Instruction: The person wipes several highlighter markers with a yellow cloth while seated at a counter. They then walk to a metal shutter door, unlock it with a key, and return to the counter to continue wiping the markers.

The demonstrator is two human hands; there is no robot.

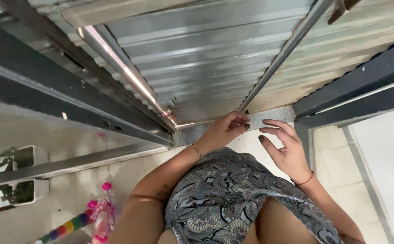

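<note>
Grey corrugated metal roller shutter (206, 58): we pinch its bottom edge with left hand (224, 129) for purchase; right hand (285, 147) hovers released beside.

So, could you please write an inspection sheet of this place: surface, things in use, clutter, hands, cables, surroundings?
Surface: pale tiled floor, grey speckled stone threshold.
Things in use: grey corrugated metal shutter door; thin metal vertical rail at its lower end, by the fingers.
Clutter: pink and multicoloured plastic toy on the floor, two white square planters.
Hands: left hand fingertips at the rail base, grip unclear; right hand open, holding nothing.
Cables: nothing seen.
Surroundings: dark metal door frame, patterned grey dress.
</note>
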